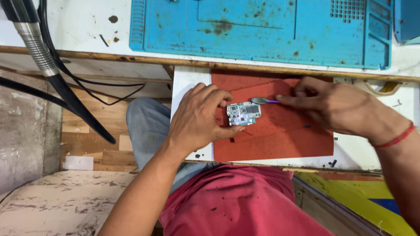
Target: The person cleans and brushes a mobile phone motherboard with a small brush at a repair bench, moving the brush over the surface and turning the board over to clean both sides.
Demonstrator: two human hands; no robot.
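Note:
A small phone circuit board [243,113] lies on a red mat [280,135]. My left hand [199,118] grips the board's left edge with fingers and thumb, holding it flat. My right hand [332,105] pinches a thin tool with a purple handle and a rounded metal tip [262,101]. The tip rests just above the board's upper right corner, touching or nearly touching it. A red thread band circles my right wrist.
The red mat lies on a white pull-out board [186,83] below the workbench edge. A stained blue work mat [262,30] covers the bench above. A flexible metal hose and black cables [48,65] hang at the left. My lap in red cloth is below.

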